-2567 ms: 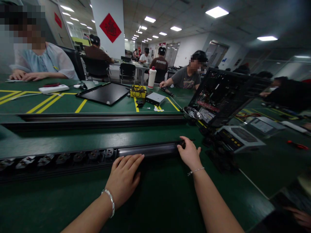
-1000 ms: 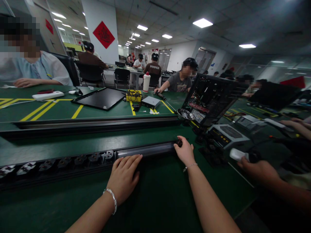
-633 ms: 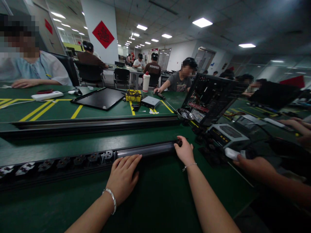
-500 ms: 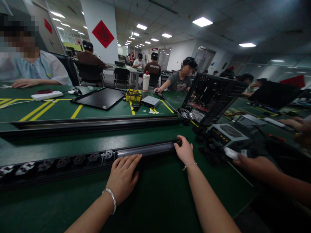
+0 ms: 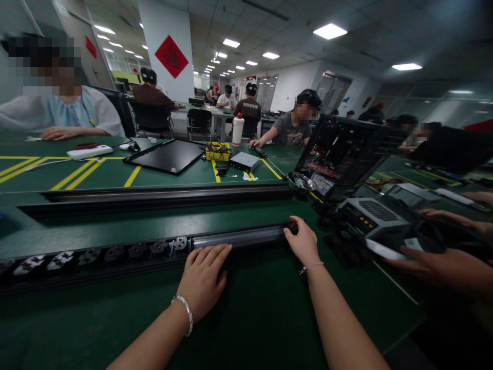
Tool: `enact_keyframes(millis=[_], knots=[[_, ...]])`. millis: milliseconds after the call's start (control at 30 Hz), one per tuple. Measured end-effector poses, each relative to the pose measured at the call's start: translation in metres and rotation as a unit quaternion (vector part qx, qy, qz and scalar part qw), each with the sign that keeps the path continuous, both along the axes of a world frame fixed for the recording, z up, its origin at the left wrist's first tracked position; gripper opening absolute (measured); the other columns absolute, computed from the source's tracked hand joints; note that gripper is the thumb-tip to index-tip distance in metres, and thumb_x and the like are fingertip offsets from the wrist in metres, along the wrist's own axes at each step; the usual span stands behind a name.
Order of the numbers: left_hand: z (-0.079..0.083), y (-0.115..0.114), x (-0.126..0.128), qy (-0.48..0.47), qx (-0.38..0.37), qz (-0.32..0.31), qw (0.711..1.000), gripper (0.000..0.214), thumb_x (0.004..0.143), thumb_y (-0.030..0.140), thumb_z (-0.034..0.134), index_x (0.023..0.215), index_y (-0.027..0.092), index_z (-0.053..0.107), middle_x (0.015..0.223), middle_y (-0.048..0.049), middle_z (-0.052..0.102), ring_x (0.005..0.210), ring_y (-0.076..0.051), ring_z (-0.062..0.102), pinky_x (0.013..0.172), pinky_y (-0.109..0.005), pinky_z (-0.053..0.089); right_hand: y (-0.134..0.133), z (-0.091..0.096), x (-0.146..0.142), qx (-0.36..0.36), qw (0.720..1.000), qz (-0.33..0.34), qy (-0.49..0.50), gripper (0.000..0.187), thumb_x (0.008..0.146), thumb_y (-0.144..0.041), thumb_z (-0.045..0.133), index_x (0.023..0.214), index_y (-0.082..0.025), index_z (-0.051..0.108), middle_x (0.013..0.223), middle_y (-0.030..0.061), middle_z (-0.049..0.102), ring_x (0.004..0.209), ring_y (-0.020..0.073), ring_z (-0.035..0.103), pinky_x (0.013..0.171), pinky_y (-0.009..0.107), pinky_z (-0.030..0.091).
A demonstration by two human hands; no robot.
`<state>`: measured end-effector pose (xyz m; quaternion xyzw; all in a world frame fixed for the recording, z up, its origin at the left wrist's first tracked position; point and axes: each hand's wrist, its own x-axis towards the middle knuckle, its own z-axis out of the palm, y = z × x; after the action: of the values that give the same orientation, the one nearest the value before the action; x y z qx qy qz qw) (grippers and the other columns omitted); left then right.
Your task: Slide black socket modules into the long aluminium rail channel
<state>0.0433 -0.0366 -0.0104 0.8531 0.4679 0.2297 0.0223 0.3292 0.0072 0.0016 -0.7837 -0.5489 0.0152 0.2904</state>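
A long black power strip rail (image 5: 239,238) lies across the green table (image 5: 115,221) in front of me, with several sockets (image 5: 115,253) showing along its left part. My left hand (image 5: 203,277) rests flat on the near edge of the rail, fingers stretched out. My right hand (image 5: 304,241) is curled round the rail's right end, fingers closed on it. Both wrists wear thin bracelets.
A second long black rail (image 5: 162,197) lies parallel farther back. An open computer case (image 5: 342,154), a power supply unit (image 5: 372,216) and a metal bowl (image 5: 302,181) stand at the right. A co-worker's hand (image 5: 435,264) reaches in from the right. People sit at the far tables.
My hands have stayed on the rail. The co-worker's hand at the right came into view with a white object and has shifted slightly right. The camera has panned a little left.
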Motion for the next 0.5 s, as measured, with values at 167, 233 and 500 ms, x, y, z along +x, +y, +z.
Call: enact_keyframes(millis=[167,233,500], knots=[[0.0021,-0.001,0.0008,-0.002,-0.008,0.001,1.0,0.052,0.079,0.017,0.046,0.129,0.028,0.04,0.129,-0.0012,0.053,0.114,-0.021,0.046,0.097,-0.042,0.028,0.0005,-0.0041,0.0046,-0.01,1.0,-0.009,-0.024,0.042,0.075,-0.036,0.048,0.115,-0.025,0.049,0.12,0.0059,0.054,0.117,0.0247,0.043,0.102,0.057,0.009],[0.0023,-0.0011,0.0009,-0.005,-0.006,0.0,1.0,0.051,0.079,0.017,0.046,0.129,0.027,0.041,0.128,-0.0017,0.053,0.114,-0.021,0.047,0.097,-0.043,0.029,0.0008,-0.0049,0.0048,-0.01,1.0,-0.007,-0.02,0.041,0.075,-0.036,0.048,0.114,-0.026,0.049,0.12,0.0055,0.054,0.118,0.0242,0.042,0.102,0.057,0.008],[0.0005,-0.0001,0.0003,0.001,-0.007,0.0,1.0,0.052,0.079,0.017,0.046,0.13,0.028,0.039,0.129,-0.0011,0.052,0.115,-0.021,0.046,0.097,-0.043,0.028,0.0025,-0.0067,0.0082,-0.001,1.0,-0.012,0.003,0.041,0.074,-0.037,0.048,0.113,-0.025,0.05,0.118,0.0064,0.055,0.115,0.0235,0.045,0.101,0.053,0.013]])
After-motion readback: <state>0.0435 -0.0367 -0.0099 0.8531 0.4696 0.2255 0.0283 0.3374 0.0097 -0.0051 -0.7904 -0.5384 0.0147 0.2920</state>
